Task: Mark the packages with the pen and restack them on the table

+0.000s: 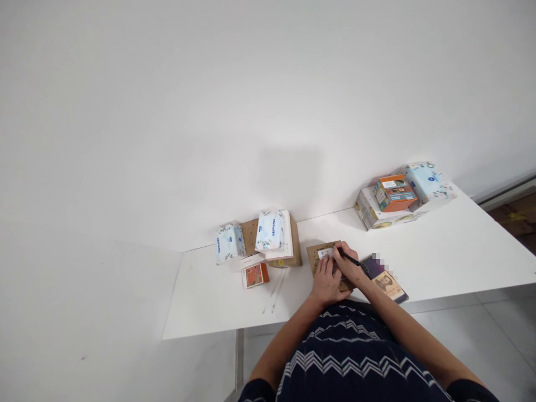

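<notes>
A brown cardboard box (311, 255) with a white label (321, 254) lies near the front edge of the table, partly covered by my hands. My left hand (327, 282) rests on the cardboard with its fingers stretched out. In my right hand (349, 267), closed around it, is a slim black pen (348, 256), which slants down to the right. The pen's tip is hidden by my fingers. Just right of my right hand lies a dark book (390, 286) with a portrait on its cover, partly under my forearm.
Tissue packs (229, 244) and a larger carton (296, 240) stand at the left back. A small orange box (254, 276) lies before them. Against the wall at right are a white box (368, 211), an orange box (396, 194) and a floral tissue pack (431, 181). The white table (209, 304) carries everything.
</notes>
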Demonstrator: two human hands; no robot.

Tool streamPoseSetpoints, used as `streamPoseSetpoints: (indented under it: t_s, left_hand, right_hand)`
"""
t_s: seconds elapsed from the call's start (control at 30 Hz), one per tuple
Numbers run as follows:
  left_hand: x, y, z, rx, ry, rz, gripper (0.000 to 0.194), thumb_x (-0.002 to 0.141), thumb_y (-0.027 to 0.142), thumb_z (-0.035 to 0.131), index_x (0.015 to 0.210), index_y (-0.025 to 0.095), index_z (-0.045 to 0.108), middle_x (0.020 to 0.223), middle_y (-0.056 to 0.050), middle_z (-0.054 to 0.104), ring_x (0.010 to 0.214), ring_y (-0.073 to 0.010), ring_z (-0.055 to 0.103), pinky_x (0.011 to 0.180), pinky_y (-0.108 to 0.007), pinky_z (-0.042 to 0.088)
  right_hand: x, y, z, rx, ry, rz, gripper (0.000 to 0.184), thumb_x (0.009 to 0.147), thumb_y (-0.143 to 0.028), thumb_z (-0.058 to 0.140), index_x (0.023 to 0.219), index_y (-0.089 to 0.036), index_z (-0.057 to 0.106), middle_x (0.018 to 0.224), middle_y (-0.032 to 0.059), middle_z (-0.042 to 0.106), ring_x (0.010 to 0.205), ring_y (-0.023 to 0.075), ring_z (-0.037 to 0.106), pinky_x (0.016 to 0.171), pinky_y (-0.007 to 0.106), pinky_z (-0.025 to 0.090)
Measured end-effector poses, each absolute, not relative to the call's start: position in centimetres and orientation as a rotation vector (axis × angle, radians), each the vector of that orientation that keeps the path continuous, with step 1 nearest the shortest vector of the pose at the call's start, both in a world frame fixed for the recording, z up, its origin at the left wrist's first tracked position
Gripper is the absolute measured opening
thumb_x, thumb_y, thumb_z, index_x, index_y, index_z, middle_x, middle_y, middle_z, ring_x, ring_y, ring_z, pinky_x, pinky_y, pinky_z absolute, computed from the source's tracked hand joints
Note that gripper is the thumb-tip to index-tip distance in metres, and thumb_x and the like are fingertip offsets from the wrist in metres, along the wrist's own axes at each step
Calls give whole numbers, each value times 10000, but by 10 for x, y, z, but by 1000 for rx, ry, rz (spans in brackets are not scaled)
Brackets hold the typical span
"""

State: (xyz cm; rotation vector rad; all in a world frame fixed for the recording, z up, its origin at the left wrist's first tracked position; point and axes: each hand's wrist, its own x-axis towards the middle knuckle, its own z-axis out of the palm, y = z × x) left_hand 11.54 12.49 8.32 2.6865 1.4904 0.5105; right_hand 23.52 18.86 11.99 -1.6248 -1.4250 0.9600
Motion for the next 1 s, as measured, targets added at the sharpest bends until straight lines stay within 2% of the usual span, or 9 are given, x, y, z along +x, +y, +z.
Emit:
streamPoseSetpoints:
  t_s: [0.3, 0.43, 0.53, 0.6, 0.73, 0.8, 0.87, 0.93, 1.0]
  left_hand:
    - [115, 125, 86, 2679, 1497, 438, 790, 668, 638, 621, 1277, 141, 543, 1368, -206, 495, 1334, -376, 376, 1079, -528, 326]
    - [115, 125, 87, 2681, 1507, 479, 707, 687, 628, 608, 1220, 164, 591, 1351, -187, 509, 1332, -367, 385, 1084, -504, 334]
    - [115, 125, 88, 2691, 1511, 513, 675, 697, 629, 600, 1188, 167, 607, 1340, -183, 513, 1326, -370, 391, 1082, -506, 338]
    - [115, 124, 89, 2705, 1507, 528, 687, 693, 633, 603, 1193, 162, 602, 1337, -184, 513, 1320, -373, 398, 1079, -504, 342]
    - [115, 124, 92, 2712, 1506, 527, 682, 697, 628, 601, 1202, 169, 593, 1332, -181, 519, 1316, -369, 404, 1073, -499, 351]
    - [115, 124, 93, 2704, 1511, 526, 676, 698, 621, 603, 1204, 173, 590, 1329, -179, 523, 1316, -366, 405, 1068, -502, 356]
    - [115, 124, 93, 2702, 1512, 531, 686, 689, 618, 613, 1207, 171, 585, 1331, -180, 521, 1313, -369, 408, 1062, -505, 362]
    - [115, 124, 93, 2700, 1510, 532, 705, 674, 619, 626, 1213, 168, 579, 1338, -184, 514, 1310, -372, 408, 1055, -507, 368]
    - [114, 124, 92, 2699, 1512, 533, 712, 669, 615, 632, 1221, 169, 572, 1339, -185, 513, 1308, -372, 409, 1050, -509, 373]
  right_hand:
    - [237, 188, 118, -1597, -1294, 990, 192, 773, -421, 487, 729, -236, 515, 649, -13, 576, 608, 173, 544, 663, 312, 462]
    - [248, 187, 113, -1663, -1115, 980, 288, 845, -498, 391, 813, -231, 493, 627, -18, 574, 529, 158, 536, 566, 306, 478]
    - [265, 194, 106, -1752, -1052, 992, 319, 888, -477, 323, 902, -210, 498, 741, 20, 629, 585, 151, 587, 560, 289, 500]
    - [278, 200, 98, -1840, -1072, 1052, 268, 887, -417, 376, 894, -194, 523, 757, 34, 643, 605, 153, 612, 556, 281, 508]
    - [298, 207, 75, -2035, -1250, 1287, 154, 804, -267, 594, 720, -138, 594, 593, 41, 619, 507, 173, 604, 515, 310, 503]
    - [301, 205, 62, -2108, -1368, 1369, 162, 808, -254, 641, 764, -97, 637, 691, 78, 658, 594, 194, 637, 577, 342, 529]
    - [300, 199, 51, -2156, -1476, 1393, 248, 859, -299, 625, 1003, -99, 641, 972, 105, 670, 818, 210, 656, 717, 383, 549]
    - [297, 194, 43, -2192, -1569, 1380, 340, 904, -340, 577, 1197, -167, 565, 1193, 85, 597, 990, 202, 616, 830, 414, 533]
    - [296, 189, 39, -2226, -1643, 1342, 300, 896, -340, 585, 1141, -168, 602, 1153, 92, 620, 986, 212, 620, 828, 396, 523]
